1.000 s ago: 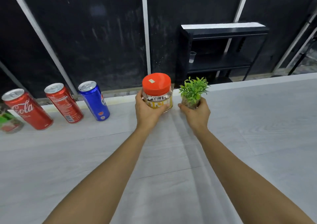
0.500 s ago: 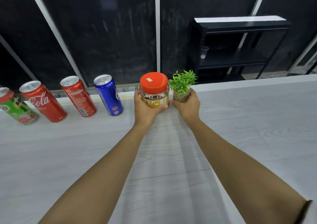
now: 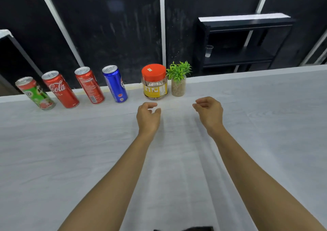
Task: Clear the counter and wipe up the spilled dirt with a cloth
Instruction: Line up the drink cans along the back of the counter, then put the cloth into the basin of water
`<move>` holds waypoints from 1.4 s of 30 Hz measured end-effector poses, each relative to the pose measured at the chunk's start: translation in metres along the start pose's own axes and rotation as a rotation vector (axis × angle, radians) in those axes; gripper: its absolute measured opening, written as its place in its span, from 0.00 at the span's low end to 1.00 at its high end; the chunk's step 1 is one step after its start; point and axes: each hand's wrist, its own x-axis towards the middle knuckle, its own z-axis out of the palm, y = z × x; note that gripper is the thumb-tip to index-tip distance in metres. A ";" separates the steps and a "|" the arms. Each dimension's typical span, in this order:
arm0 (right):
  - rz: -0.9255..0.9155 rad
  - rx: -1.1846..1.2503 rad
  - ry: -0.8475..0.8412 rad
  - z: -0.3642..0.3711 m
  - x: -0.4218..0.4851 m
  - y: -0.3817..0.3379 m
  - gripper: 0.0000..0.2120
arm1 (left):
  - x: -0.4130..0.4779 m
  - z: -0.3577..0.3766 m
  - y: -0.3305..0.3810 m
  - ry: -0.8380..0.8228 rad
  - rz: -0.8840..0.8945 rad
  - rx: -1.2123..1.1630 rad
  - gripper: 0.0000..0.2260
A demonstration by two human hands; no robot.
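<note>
Both hands hover over the pale bench (image 3: 247,124) and hold nothing. The left hand (image 3: 147,118) has its fingers (image 3: 150,104) loosely curled and released, just in front of the jar (image 3: 154,86) with the red lid. The right hand (image 3: 209,113), likewise slack and empty, is near the plant (image 3: 178,79) in its small clear pot. Jar and plant stand upright side by side at the bench's far edge. Left of them a blue can (image 3: 115,84), two red cans (image 3: 89,85) and a green can (image 3: 34,93) stand in a row. A black shelf (image 3: 247,23) behind holds a clear cup (image 3: 209,51).
</note>
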 end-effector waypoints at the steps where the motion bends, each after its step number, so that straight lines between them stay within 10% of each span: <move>1: 0.014 0.002 -0.016 -0.007 -0.011 0.000 0.06 | -0.009 -0.004 0.002 -0.039 -0.004 0.015 0.08; 14: 0.096 0.027 0.200 -0.087 -0.250 0.005 0.04 | -0.199 -0.083 -0.028 -0.777 0.242 0.350 0.10; 23: 0.337 0.233 0.577 -0.062 -0.403 0.021 0.10 | -0.272 -0.116 -0.043 -0.861 0.238 0.656 0.19; 30: 0.610 0.567 0.279 -0.034 -0.450 0.030 0.18 | -0.301 -0.150 -0.052 -0.795 0.193 0.591 0.11; 42: 0.341 0.456 -0.297 0.059 -0.508 -0.064 0.12 | -0.291 -0.346 -0.112 -0.416 -0.322 -0.319 0.14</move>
